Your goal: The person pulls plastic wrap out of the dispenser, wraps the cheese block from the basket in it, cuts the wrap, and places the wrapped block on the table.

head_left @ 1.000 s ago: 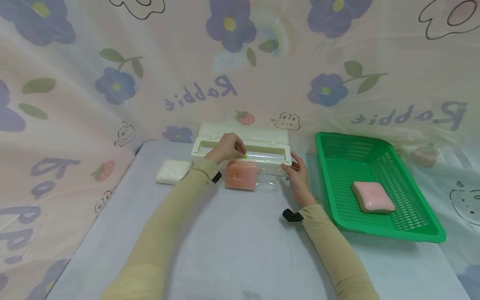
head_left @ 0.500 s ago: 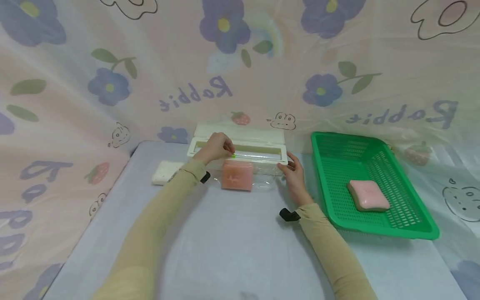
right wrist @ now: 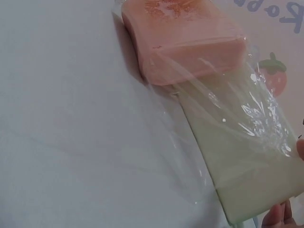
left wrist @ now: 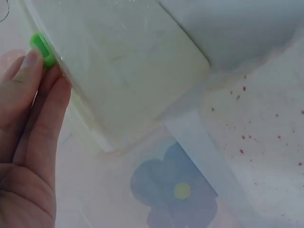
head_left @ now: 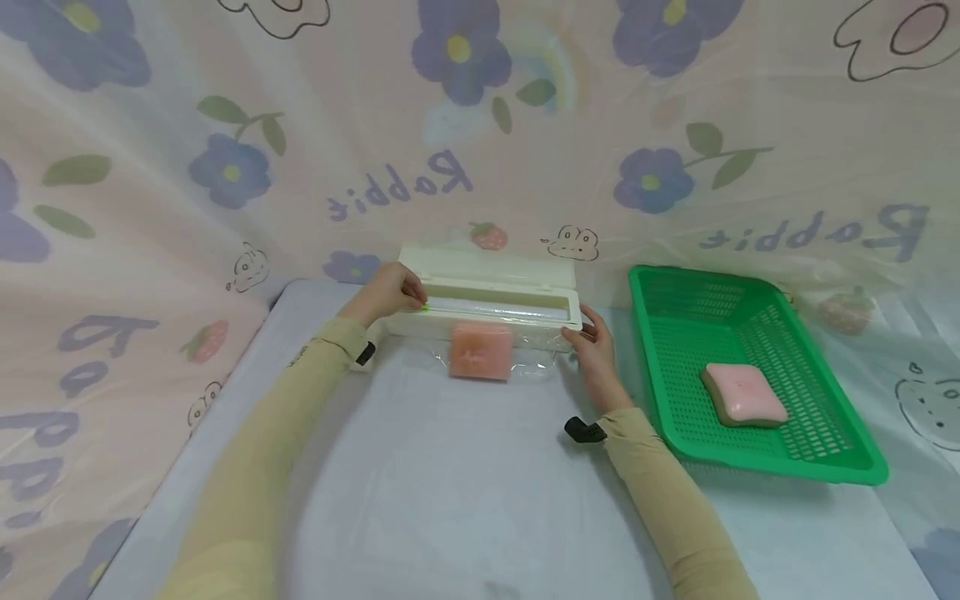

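Observation:
A white cling-film dispenser (head_left: 480,327) lies across the back of the table with its lid (head_left: 487,265) raised and a film roll inside. My left hand (head_left: 386,292) pinches the small green slide cutter (left wrist: 43,51) between thumb and fingers, near the dispenser's left end. My right hand (head_left: 596,358) grips the dispenser's right end, thumb in front and fingers behind. Clear film (right wrist: 218,99) hangs over the dispenser's front and covers a pink square block (head_left: 481,352), which sits against it. In the right wrist view only fingertips of the right hand show.
To the right stands a green basket (head_left: 651,375) holding a pink-topped square block (head_left: 746,395) with a brownish side. A white block with red specks (left wrist: 256,147) lies left of the dispenser, mostly behind the left forearm in the head view. A printed curtain (head_left: 525,167) hangs behind.
My left hand has slid leftward along the dispenser with the green cutter, from past its middle to near its left end. The right hand keeps its grip; the pink block stays put.

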`<action>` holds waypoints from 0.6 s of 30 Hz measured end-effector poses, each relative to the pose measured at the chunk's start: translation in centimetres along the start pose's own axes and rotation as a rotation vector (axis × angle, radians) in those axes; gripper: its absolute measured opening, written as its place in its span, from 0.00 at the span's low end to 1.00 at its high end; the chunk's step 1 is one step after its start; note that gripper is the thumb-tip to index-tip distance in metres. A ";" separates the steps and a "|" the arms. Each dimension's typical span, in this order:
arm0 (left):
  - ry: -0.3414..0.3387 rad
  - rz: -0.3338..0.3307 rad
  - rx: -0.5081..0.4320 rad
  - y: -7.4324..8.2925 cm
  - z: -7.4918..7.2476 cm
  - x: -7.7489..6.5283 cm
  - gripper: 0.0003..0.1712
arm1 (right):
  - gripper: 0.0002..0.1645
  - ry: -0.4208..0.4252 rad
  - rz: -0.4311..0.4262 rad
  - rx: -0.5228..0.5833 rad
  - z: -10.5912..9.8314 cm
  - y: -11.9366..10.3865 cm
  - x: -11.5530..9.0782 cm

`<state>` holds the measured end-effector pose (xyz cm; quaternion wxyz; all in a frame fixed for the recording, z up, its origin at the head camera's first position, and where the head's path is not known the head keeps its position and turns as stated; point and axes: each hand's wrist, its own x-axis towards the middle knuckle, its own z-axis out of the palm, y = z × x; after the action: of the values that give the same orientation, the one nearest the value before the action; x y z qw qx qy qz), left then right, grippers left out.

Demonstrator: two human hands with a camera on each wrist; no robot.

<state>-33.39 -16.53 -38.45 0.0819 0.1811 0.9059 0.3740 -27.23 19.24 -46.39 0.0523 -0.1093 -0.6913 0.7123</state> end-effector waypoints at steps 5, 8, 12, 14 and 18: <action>-0.015 -0.027 -0.017 -1.1 -1.1 -0.7 0.04 | 0.38 -0.007 0.008 0.003 0.1 -0.1 0.0; 0.009 -0.035 0.006 -1.5 -1.9 -1.4 0.05 | 0.38 -0.006 0.000 0.003 0.1 -0.2 0.0; 0.032 -0.016 0.033 -1.5 -2.5 -2.1 0.04 | 0.38 0.003 0.011 0.012 -0.1 -0.3 0.0; 0.039 -0.010 0.045 -1.7 -2.6 -2.3 0.04 | 0.38 0.002 0.019 0.015 -0.1 -0.3 0.0; 0.060 -0.030 0.062 -2.6 -2.8 -2.8 0.04 | 0.39 0.001 0.023 0.008 0.0 0.0 0.0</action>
<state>-32.35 -21.14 -38.31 0.0546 0.1589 0.9217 0.3496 -27.19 19.26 -46.40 0.0450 -0.1175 -0.6870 0.7157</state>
